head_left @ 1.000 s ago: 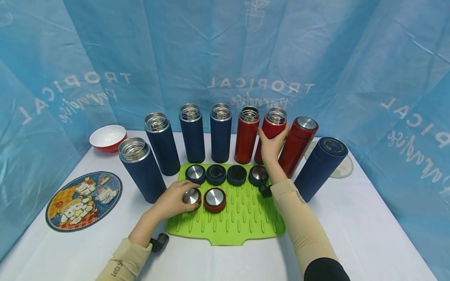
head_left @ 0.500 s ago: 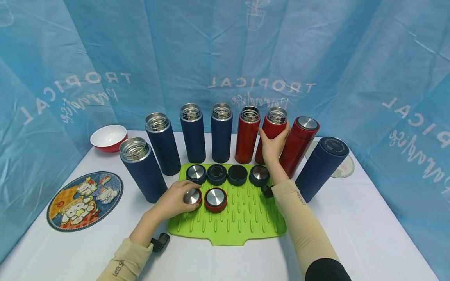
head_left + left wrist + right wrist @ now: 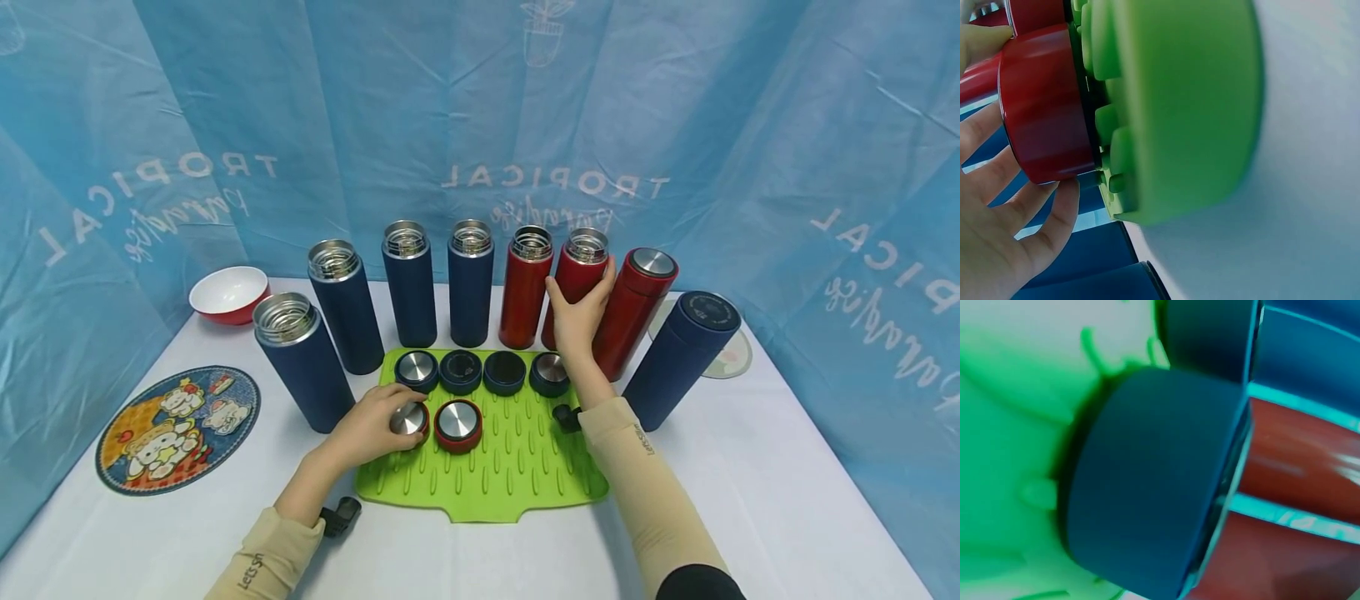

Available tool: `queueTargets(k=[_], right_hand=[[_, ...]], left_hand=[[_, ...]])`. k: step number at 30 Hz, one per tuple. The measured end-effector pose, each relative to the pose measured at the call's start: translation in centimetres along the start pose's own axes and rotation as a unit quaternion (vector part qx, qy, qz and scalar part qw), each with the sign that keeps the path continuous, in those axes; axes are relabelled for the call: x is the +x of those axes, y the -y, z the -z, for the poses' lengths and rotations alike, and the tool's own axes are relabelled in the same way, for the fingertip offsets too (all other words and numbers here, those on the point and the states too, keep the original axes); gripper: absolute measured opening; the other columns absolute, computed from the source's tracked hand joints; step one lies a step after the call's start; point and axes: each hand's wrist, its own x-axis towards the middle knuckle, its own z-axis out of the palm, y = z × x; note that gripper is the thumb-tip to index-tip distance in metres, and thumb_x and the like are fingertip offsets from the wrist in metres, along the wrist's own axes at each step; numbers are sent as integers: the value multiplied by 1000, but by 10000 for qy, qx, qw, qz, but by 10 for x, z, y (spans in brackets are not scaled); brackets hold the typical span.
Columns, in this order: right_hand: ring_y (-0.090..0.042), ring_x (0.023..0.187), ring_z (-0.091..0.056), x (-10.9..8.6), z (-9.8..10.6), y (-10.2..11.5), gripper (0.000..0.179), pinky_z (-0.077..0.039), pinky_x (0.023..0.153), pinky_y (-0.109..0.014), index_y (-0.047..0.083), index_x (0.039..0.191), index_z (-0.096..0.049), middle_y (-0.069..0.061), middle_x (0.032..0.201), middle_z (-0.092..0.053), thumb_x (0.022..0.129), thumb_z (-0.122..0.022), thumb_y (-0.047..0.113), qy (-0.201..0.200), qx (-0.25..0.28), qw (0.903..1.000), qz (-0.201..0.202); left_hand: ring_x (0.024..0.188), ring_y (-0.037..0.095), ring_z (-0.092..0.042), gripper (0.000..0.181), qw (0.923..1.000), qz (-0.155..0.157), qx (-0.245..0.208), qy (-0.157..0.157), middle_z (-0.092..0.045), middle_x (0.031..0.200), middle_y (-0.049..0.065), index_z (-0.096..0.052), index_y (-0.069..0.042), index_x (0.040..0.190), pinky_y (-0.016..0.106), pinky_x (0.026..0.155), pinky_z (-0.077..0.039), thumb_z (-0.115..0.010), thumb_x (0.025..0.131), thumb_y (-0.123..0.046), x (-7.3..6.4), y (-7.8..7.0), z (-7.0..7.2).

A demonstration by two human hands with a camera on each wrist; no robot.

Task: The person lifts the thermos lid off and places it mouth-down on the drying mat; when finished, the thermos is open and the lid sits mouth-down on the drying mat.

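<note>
In the head view, my left hand holds a red thermos lid with a steel top, thumb on one side and fingers on the other. The lid sits on the bumpy green mat in the left wrist view. Beside it lies a second red lid. My right hand grips an uncapped red thermos bottle around its upper body. Another uncapped red bottle stands left of it, and a capped red bottle to its right. A dark blue lid fills the right wrist view.
Several dark blue lids line the mat's back edge. Uncapped blue bottles stand behind and to the left, and a capped blue bottle is at right. A red-and-white bowl and a round cartoon placemat lie at left.
My right hand and the uncapped red bottle it holds have shifted very slightly left. My left hand stays on the red lid, which has not visibly moved.
</note>
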Motion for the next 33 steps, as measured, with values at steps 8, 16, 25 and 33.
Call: queueTargets(k=[8, 16, 25, 33], right_hand=[[-7, 136, -18, -18, 4, 12, 83, -22, 110, -39, 23, 148, -13, 3, 151, -17, 85, -66, 30, 88, 182, 9993, 312], [-12, 130, -31, -25, 15, 23, 56, -23, 109, -32, 6, 137, -37, -9, 139, -39, 86, -62, 9, -945, 617, 9766, 1831], [-14, 138, -15, -10, 28, 23, 68, -14, 111, -35, 1, 138, -31, -17, 147, -21, 81, -67, 12, -2071, -503, 9435, 2537], [-1, 138, -5, -4, 36, 8, 91, -11, 111, -35, 13, 149, -8, 1, 154, -5, 83, -64, 40, -1858, -609, 9759, 964]], left_hand=[[116, 34, -46, 50, 10000, -26, -1, -23, -53, 124, 14, -60, -9, 122, 47, 92, -42, -73, 76, -26, 0, 1, -1], [116, 33, -47, 50, 10000, -32, -17, 7, -53, 124, 14, -60, -9, 122, 47, 92, -42, -73, 77, -26, 1, 1, -2], [115, 33, -47, 49, 10000, -37, -21, 8, -54, 123, 13, -60, -9, 121, 47, 92, -42, -73, 77, -27, 1, 1, -1], [114, 31, -47, 48, 10000, -29, -16, 8, -54, 122, 11, -60, -10, 121, 46, 91, -42, -72, 77, -26, 0, 0, 0]])
